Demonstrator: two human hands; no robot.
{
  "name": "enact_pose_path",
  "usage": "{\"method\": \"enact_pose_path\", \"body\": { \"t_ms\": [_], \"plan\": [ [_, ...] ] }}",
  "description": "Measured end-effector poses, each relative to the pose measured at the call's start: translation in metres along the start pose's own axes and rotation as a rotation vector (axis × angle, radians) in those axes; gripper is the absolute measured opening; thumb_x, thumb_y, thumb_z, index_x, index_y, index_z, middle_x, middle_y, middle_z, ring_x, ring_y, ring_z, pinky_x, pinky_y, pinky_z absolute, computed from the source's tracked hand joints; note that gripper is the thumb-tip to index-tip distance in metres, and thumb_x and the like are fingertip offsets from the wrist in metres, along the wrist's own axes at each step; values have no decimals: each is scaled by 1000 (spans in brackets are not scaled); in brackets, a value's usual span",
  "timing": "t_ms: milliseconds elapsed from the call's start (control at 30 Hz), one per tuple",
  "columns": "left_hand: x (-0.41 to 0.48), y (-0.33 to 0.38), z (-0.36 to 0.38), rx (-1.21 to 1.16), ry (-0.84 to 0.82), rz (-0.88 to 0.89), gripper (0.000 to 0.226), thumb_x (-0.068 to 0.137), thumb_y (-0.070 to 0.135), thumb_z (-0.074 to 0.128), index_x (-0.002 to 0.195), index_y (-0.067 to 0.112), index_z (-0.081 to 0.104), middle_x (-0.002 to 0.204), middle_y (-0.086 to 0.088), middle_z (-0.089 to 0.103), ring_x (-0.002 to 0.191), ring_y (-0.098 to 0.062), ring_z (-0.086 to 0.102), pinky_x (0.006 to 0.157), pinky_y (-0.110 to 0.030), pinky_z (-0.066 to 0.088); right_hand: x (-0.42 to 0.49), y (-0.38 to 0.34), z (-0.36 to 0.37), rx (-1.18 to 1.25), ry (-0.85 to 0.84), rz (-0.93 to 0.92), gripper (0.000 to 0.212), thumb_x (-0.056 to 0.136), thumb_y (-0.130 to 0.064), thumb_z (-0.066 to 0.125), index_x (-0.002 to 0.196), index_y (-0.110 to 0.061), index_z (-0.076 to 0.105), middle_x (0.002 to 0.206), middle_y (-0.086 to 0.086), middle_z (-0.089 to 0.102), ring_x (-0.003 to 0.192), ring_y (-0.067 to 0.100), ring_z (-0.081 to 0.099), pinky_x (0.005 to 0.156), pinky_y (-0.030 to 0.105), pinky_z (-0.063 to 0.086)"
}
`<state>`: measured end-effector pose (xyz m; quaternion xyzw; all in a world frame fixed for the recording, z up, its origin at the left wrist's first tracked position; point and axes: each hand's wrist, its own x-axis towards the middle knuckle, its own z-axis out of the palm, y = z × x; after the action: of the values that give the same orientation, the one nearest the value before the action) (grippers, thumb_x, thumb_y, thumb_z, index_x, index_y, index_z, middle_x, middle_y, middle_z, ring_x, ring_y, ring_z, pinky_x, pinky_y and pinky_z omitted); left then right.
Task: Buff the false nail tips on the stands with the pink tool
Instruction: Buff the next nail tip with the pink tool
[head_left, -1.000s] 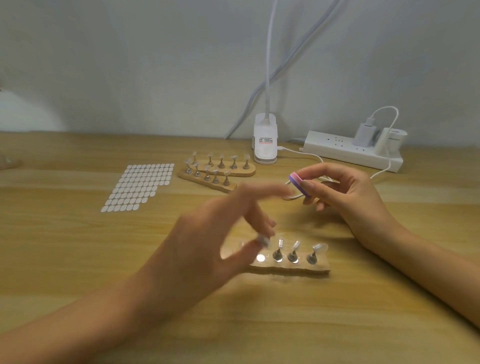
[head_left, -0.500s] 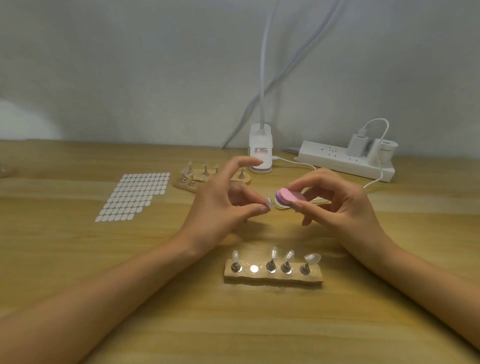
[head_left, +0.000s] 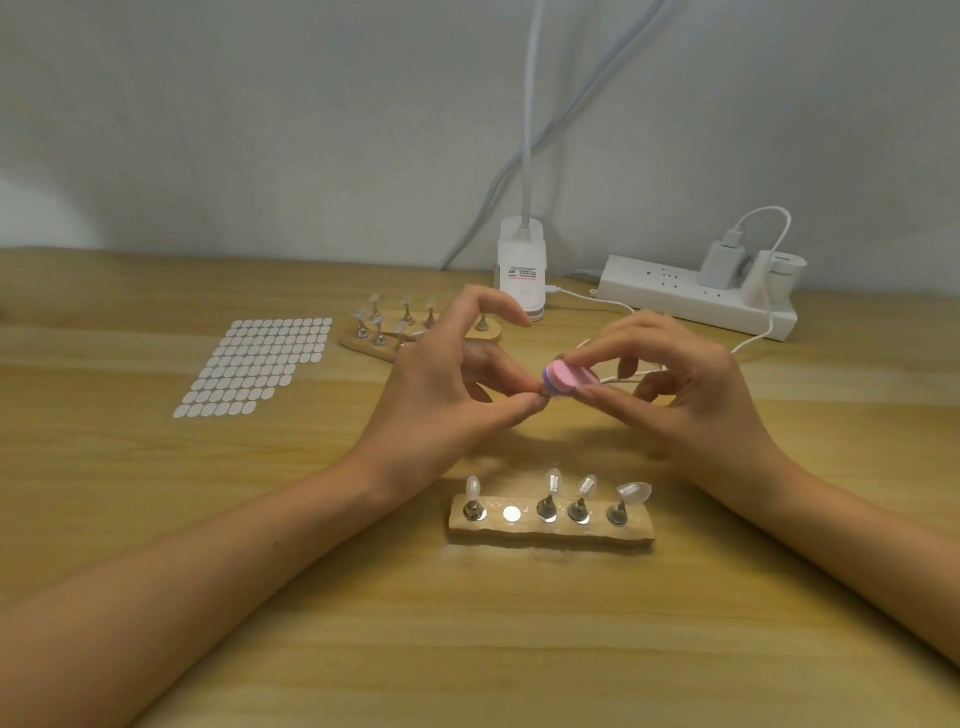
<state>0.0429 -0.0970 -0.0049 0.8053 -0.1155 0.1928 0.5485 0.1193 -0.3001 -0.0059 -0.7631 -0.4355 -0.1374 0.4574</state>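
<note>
Above the stand (head_left: 550, 527), right hand (head_left: 691, 395) pinches pink tool (head_left: 569, 378).

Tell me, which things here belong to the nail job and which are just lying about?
In use: pink tool, gripped by the right hand; left hand, pinching what looks like a nail tip, mostly hidden; near stand of nail tips; far stands.
Lying about: white oval pads, lamp base, power strip, charger.
</note>
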Motion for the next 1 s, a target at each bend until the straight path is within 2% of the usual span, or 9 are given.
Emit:
{"method": "enact_pose_path", "body": {
  "t_ms": [167,267,333,400,467,633,800,867,1000],
  "plan": [
    [-2,0,0,-16,-15,-3,48,79,6,83,113,19,51,79,2,78,76,-13,75,66,-18,53,0,0,1,14,21,-43,19,84,-30,74,102,-26,74,101,-3,63,79,22,56,53,30,48],
    [-2,1,0,-4,-5,0,48,79,7,83,112,19,50,80,2,78,79,-13,76,73,-28,60,1,-1,-1,68,31,36,19,83,-36,72,101,-30,74,100,-8,68,80,19,56,54,38,48],
    [-2,1,1,-3,0,4,49,79,9,84,112,18,50,80,2,78,78,-13,76,73,-31,60,0,-2,1,34,9,0,21,83,-37,71,102,-29,74,101,-10,68,84,19,57,55,36,49],
    [-2,2,1,-10,-2,9,49,79,10,84,114,19,50,80,1,78,77,-13,76,64,-24,56,-1,-3,2,-1,-18,-48,22,84,-36,71,104,-27,74,101,-8,67,87,21,58,56,34,50],
    [-1,2,1,-19,7,4,50,79,8,84,115,20,51,81,1,78,77,-13,75,65,-19,54,0,-3,0,6,9,2,22,83,-38,71,102,-29,74,101,-6,67,86,20,57,57,38,50],
    [-1,2,-1,-72,35,-24,62,77,8,86,126,22,49,85,1,78,79,-13,76,63,-19,54,-1,-3,1,11,-27,-49,23,83,-33,72,104,-24,75,101,-3,66,87,20,56,56,36,50],
    [-1,2,-1,-35,37,11,59,76,9,86,123,19,51,83,1,78,79,-13,76,75,-28,60,0,-4,2,-13,-13,-67,21,85,-34,71,104,-28,73,101,-4,66,88,21,57,55,38,50],
    [-1,2,-1,-35,39,20,55,77,9,85,120,18,51,81,1,78,78,-14,76,72,-27,59,0,-3,4,-37,-36,-125,20,86,-33,71,105,-26,73,101,-3,66,90,23,58,54,34,50],
    [-1,1,-1,-41,37,24,51,78,3,83,116,17,51,79,-2,76,75,-15,75,64,-19,53,0,-5,2,-14,12,-50,19,84,-34,71,103,-32,72,97,-1,65,86,21,56,56,38,49]
  ]
}}
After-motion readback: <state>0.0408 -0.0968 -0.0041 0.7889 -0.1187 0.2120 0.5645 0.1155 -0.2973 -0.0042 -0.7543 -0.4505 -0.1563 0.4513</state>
